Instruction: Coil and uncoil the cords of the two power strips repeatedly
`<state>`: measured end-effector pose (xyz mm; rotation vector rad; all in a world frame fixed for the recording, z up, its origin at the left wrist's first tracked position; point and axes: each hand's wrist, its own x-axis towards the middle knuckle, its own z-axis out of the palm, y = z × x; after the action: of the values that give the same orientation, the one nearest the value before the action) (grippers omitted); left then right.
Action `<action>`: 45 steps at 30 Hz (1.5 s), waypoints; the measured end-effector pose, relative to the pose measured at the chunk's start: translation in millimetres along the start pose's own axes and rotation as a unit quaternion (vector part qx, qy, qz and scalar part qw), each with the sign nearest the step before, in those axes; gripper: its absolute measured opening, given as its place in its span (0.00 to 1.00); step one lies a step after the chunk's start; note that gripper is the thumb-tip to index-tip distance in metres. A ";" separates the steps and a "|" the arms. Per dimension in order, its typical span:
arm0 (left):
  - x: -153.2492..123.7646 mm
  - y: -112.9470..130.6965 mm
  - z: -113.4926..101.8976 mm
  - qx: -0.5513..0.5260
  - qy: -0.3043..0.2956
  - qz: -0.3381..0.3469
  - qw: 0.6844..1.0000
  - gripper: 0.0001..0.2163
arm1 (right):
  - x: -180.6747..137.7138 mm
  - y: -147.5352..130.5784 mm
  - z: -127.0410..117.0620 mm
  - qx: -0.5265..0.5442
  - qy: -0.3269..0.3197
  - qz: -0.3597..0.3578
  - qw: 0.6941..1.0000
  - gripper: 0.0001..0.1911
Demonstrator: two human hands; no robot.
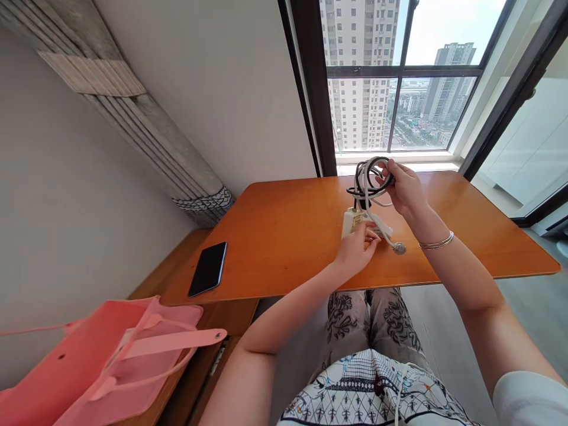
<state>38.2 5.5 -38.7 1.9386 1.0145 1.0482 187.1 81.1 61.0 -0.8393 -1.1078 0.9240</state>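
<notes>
My right hand (403, 188) is closed around a loose coil of black and white cables (366, 177), held above the far part of the orange-brown table. From the coil a white cable hangs down to a grey plug (399, 248) near the table's front. Below the coil lies a white power strip (350, 221) with a yellowish label. My left hand (356, 249) has its fingers curled over the strip's near side, hiding part of it. Some black cable runs down to the strip's top end.
The wooden table (284, 236) has a black phone (207, 269) on its left side. A pink bag (102, 355) with straps rests on a lower wooden surface at left. Behind the table are a window (402, 72) and a grey curtain (155, 142).
</notes>
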 end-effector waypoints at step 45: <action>71.8 0.7 -70.4 0.033 -0.035 -0.104 0.993 0.20 | -23.6 -19.7 15.4 0.144 -0.038 0.078 0.986 0.09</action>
<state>2.7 82.3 15.8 1.8611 1.1953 0.8339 171.7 53.3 74.1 -0.6627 -0.9539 1.2237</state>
